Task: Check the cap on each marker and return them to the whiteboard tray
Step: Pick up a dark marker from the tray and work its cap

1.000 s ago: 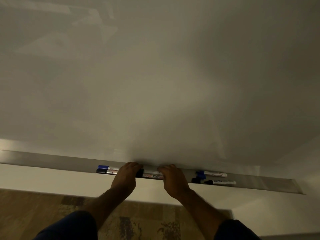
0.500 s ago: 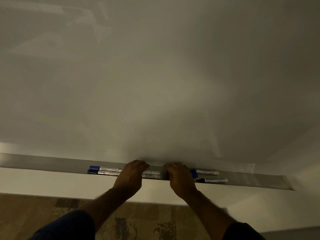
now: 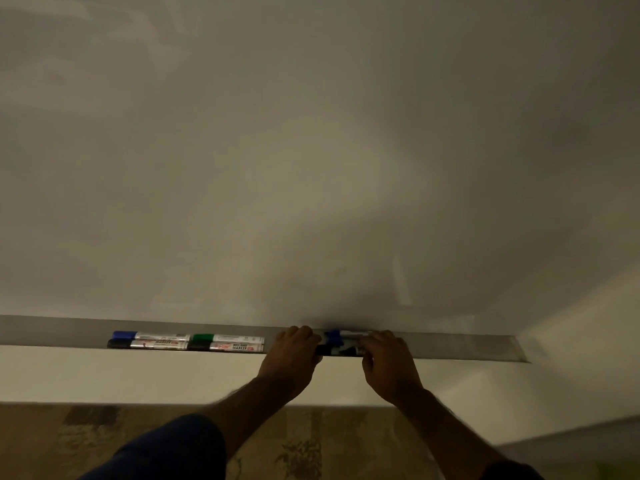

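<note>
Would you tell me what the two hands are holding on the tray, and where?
The left hand grips the cap ends and the right hand the barrels of the blue-capped marker and the black-capped marker.

Meeting room: whiteboard point(image 3: 311, 150) (marker tray point(image 3: 467, 346)), carpet point(image 3: 86, 441).

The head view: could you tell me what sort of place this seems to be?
Probably an office or classroom: a wall-mounted whiteboard, its metal tray holding markers, and a patterned carpet below.
</note>
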The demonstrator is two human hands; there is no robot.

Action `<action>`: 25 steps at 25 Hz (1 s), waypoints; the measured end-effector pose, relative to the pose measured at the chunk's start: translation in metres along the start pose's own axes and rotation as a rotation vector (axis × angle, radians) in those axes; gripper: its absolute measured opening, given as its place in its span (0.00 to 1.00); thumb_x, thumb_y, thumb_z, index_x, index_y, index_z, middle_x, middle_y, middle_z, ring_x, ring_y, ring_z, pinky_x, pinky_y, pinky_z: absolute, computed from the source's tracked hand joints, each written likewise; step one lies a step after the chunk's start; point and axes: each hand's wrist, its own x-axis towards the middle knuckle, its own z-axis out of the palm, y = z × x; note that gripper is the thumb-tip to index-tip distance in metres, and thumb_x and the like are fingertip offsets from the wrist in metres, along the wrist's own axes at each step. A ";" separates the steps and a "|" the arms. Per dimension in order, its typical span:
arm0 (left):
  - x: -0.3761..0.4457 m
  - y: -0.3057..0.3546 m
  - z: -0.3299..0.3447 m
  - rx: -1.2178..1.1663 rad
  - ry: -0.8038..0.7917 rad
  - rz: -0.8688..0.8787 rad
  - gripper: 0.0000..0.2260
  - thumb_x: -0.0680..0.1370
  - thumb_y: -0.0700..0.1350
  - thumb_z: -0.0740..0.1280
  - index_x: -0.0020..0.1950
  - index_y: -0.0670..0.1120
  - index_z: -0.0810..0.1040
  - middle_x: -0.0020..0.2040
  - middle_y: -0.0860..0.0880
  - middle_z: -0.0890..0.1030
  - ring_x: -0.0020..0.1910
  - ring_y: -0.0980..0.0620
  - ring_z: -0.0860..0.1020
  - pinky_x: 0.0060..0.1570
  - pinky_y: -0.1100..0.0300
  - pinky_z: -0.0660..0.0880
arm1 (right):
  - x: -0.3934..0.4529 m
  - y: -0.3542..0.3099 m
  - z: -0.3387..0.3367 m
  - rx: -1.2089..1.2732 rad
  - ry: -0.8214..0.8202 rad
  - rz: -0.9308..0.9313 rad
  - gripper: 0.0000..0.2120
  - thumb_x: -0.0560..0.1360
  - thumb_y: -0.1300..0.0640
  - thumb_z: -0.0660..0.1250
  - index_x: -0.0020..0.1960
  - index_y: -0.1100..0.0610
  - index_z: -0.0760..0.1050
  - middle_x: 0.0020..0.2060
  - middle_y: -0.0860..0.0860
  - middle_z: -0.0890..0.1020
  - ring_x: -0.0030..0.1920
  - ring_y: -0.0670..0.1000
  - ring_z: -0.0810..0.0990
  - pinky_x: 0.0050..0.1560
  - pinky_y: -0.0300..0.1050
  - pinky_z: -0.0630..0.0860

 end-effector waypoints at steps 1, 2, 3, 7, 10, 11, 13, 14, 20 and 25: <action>0.002 0.003 0.004 0.011 -0.020 -0.005 0.13 0.78 0.51 0.61 0.61 0.50 0.73 0.58 0.50 0.75 0.56 0.50 0.72 0.59 0.55 0.68 | -0.002 0.005 0.000 -0.001 -0.007 0.004 0.13 0.72 0.62 0.65 0.56 0.55 0.78 0.51 0.51 0.82 0.53 0.54 0.77 0.54 0.50 0.71; 0.003 0.005 0.006 0.024 -0.035 -0.005 0.13 0.78 0.51 0.61 0.61 0.50 0.73 0.58 0.50 0.75 0.56 0.49 0.71 0.59 0.54 0.68 | -0.003 0.009 -0.001 0.000 -0.014 0.008 0.13 0.73 0.60 0.65 0.56 0.54 0.78 0.51 0.50 0.82 0.54 0.54 0.76 0.54 0.49 0.71; 0.005 0.007 0.008 0.043 -0.046 -0.004 0.13 0.78 0.51 0.61 0.61 0.50 0.73 0.58 0.49 0.75 0.56 0.49 0.71 0.59 0.54 0.67 | -0.003 0.012 -0.002 0.005 -0.019 0.008 0.12 0.73 0.59 0.65 0.56 0.53 0.78 0.51 0.50 0.82 0.54 0.53 0.76 0.55 0.49 0.70; 0.013 0.008 0.008 0.103 -0.072 -0.006 0.11 0.78 0.52 0.62 0.56 0.50 0.77 0.54 0.49 0.77 0.52 0.50 0.72 0.55 0.55 0.67 | -0.001 0.019 -0.003 -0.007 -0.068 -0.022 0.11 0.73 0.55 0.65 0.56 0.50 0.78 0.52 0.49 0.80 0.55 0.52 0.75 0.55 0.50 0.66; 0.014 0.008 0.004 0.100 -0.068 0.007 0.10 0.78 0.52 0.63 0.55 0.51 0.78 0.51 0.49 0.79 0.50 0.51 0.72 0.52 0.56 0.67 | 0.003 0.023 -0.004 -0.044 -0.124 -0.044 0.10 0.75 0.53 0.64 0.56 0.50 0.77 0.53 0.48 0.79 0.56 0.52 0.73 0.56 0.50 0.63; 0.013 0.008 0.002 0.090 -0.060 0.011 0.10 0.77 0.52 0.63 0.55 0.51 0.78 0.51 0.50 0.79 0.50 0.51 0.72 0.51 0.57 0.67 | 0.006 0.024 -0.006 -0.044 -0.143 -0.046 0.09 0.76 0.53 0.64 0.55 0.50 0.77 0.53 0.49 0.78 0.56 0.53 0.73 0.56 0.50 0.63; 0.012 0.007 -0.003 0.073 -0.031 0.019 0.10 0.77 0.52 0.63 0.55 0.51 0.78 0.50 0.50 0.80 0.49 0.52 0.73 0.48 0.59 0.65 | 0.011 0.025 -0.009 -0.027 -0.177 -0.041 0.09 0.76 0.54 0.65 0.55 0.51 0.77 0.53 0.49 0.78 0.56 0.53 0.72 0.56 0.50 0.63; 0.012 0.007 -0.007 0.067 -0.013 0.021 0.10 0.78 0.52 0.63 0.55 0.51 0.78 0.50 0.50 0.80 0.48 0.52 0.73 0.47 0.60 0.65 | 0.013 0.024 -0.011 -0.019 -0.186 -0.039 0.08 0.76 0.54 0.66 0.54 0.51 0.77 0.52 0.49 0.78 0.57 0.53 0.72 0.56 0.50 0.63; 0.013 0.003 -0.043 -0.033 0.094 0.044 0.11 0.78 0.47 0.63 0.59 0.51 0.78 0.51 0.50 0.81 0.49 0.52 0.75 0.51 0.60 0.68 | 0.017 0.021 -0.013 -0.030 -0.252 -0.049 0.10 0.76 0.56 0.65 0.57 0.51 0.77 0.56 0.51 0.75 0.57 0.53 0.72 0.58 0.49 0.65; 0.010 0.012 -0.098 -0.171 0.281 0.015 0.09 0.74 0.47 0.70 0.54 0.52 0.81 0.46 0.52 0.82 0.45 0.54 0.76 0.45 0.63 0.68 | 0.020 0.004 -0.042 0.088 -0.051 -0.142 0.10 0.77 0.58 0.63 0.57 0.51 0.75 0.52 0.50 0.78 0.52 0.51 0.75 0.53 0.46 0.66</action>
